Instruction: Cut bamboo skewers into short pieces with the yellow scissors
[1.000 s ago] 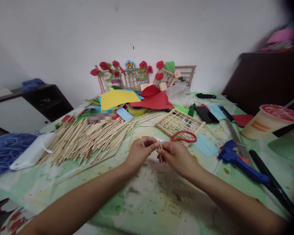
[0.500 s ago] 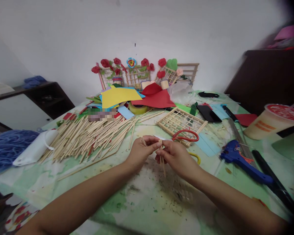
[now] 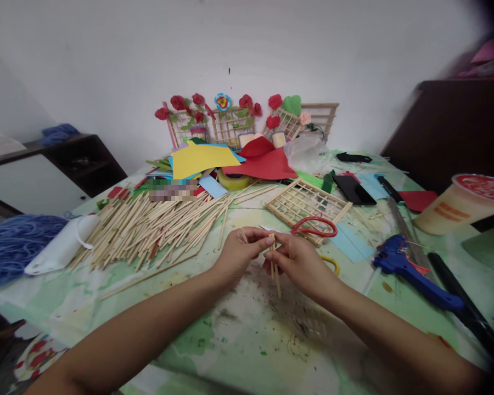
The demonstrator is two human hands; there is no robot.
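Wooden thin sticks (image 3: 275,269) between left hand (image 3: 239,253) and right hand (image 3: 298,262)

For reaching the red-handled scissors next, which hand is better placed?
Right, I'd judge: the right hand is beside the red-handled scissors, while the left hand is farther away. Both hands hold thin sticks.

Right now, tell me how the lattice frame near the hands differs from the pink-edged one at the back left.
The near frame lies flat on the table; the pink-edged frame stands up by the wall. The near frame is bare of flowers, while the pink-edged frame carries red flowers. Both are grids of thin strips.
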